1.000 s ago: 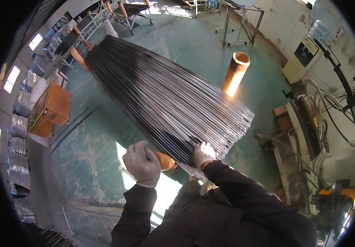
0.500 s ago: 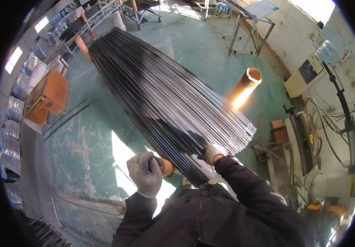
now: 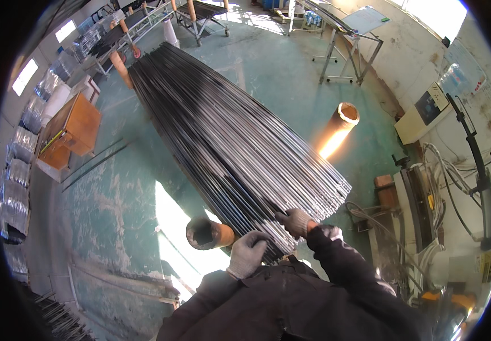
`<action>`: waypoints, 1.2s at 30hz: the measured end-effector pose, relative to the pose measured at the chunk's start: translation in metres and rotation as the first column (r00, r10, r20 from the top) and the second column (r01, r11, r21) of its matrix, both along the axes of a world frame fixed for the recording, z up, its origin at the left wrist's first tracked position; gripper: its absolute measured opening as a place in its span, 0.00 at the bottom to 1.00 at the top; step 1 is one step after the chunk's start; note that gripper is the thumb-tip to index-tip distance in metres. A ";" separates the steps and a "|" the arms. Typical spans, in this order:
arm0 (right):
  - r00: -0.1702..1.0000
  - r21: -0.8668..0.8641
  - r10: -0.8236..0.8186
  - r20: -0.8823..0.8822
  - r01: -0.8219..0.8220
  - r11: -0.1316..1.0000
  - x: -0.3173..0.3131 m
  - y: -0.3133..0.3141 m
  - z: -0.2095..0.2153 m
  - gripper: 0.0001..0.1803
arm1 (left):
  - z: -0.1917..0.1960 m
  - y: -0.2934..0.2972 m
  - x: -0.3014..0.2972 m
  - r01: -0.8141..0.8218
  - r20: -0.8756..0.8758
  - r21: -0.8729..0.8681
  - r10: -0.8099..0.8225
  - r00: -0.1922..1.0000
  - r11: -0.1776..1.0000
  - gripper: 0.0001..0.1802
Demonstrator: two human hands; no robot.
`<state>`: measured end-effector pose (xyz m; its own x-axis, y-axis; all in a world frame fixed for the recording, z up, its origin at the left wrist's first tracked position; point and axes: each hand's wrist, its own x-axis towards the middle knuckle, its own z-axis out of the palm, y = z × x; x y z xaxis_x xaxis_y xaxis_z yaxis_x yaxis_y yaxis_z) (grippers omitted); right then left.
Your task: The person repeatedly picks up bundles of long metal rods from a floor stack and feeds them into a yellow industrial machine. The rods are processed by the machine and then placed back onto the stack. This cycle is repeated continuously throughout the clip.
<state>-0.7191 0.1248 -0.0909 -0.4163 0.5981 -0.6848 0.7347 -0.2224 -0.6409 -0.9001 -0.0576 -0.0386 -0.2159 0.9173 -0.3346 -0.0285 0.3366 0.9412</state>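
A wide layer of long, thin dark rods (image 3: 222,131) stretches from close to my body toward the far left, their near ends shiny. My right hand (image 3: 295,223), in a pale knitted glove, is closed on rods near their near ends. My left hand (image 3: 248,254), gloved too, sits at the near left edge of the layer with its fingers curled in; what they hold, if anything, is hidden. Just left of it a brown cardboard-like tube (image 3: 218,235) sticks out beside the rods, its hollow end showing.
Another brown tube (image 3: 339,128) stands up at the right side of the rods, and one more (image 3: 121,69) at the far left. A wooden cabinet (image 3: 79,125) is on the left. Machinery with cables (image 3: 421,204) lines the right wall. Wheeled frames (image 3: 347,48) stand farther back.
My left hand has moved right and down, from above the near tube to the rods' edge, uncovering the tube's hollow end. My right hand has shifted slightly on the rods.
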 end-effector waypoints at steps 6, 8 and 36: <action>0.978 0.201 0.035 0.207 -0.078 0.977 0.159 -0.113 0.043 0.33 | -0.101 0.051 -0.028 -0.177 0.534 -0.183 0.249 0.808 0.967 0.11; 0.952 0.067 -0.001 0.306 -0.021 0.998 0.234 -0.177 0.069 0.30 | -0.127 0.080 -0.040 -0.086 0.888 0.025 0.018 0.460 0.996 0.10; -0.672 0.097 -0.415 -0.613 0.458 -0.884 0.631 -0.524 0.056 0.21 | 0.159 0.097 0.394 0.360 0.620 0.326 -0.486 0.616 0.874 0.10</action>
